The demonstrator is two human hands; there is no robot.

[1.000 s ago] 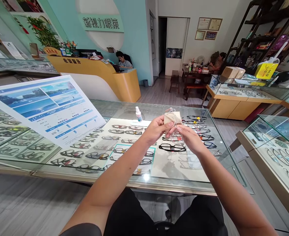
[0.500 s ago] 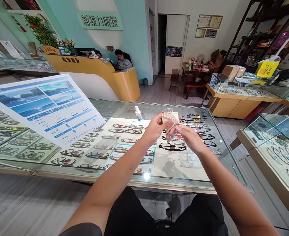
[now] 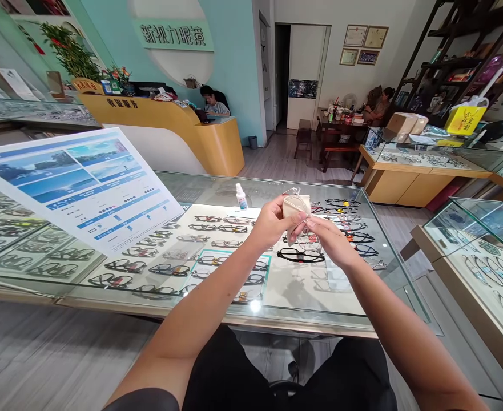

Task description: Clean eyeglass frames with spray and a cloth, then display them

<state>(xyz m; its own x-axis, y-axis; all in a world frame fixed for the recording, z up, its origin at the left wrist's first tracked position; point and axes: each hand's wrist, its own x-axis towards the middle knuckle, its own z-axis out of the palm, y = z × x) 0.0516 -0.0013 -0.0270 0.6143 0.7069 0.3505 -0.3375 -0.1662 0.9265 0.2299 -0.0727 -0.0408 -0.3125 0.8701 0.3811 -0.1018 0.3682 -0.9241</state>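
Both my hands are raised over a glass display counter (image 3: 388, 274). My left hand (image 3: 272, 224) is closed on a beige cleaning cloth (image 3: 296, 204), which wraps part of a clear-framed pair of glasses (image 3: 309, 238). My right hand (image 3: 330, 240) pinches the glasses from the right, its fingers closed on the frame. A black-framed pair of glasses (image 3: 300, 256) lies on the counter top just below my hands. A small white spray bottle (image 3: 241, 198) stands on the glass to the left of my hands.
Rows of spectacle frames fill the case under the glass. A tilted printed sign (image 3: 84, 182) stands at the left. More glass cases (image 3: 482, 251) flank the right. A person sits behind the yellow reception desk (image 3: 182, 128); another person sits at a far table (image 3: 341, 128).
My hands and the cloth have shifted only slightly, the cloth rubbing on the clear glasses. Nothing was picked up or let go.
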